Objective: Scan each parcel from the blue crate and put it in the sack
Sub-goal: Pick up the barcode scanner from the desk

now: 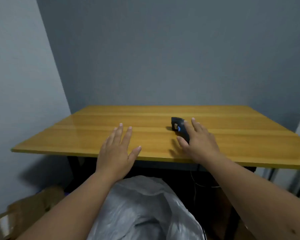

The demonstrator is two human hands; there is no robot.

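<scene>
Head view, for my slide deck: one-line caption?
Right hand reaches onto the black scanner on the wooden table; left hand open.

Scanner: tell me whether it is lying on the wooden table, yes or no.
Yes, the scanner lies on the wooden table, with the right hand reaching over it.

A black scanner [177,126] with a blue button is lying on the striped yellow-brown table [93,135]; the sack [145,213] is showing silvery grey.

Left hand [117,153] flat, fingers [126,135] spread; right hand [200,144] extended, fingers straight.
</scene>
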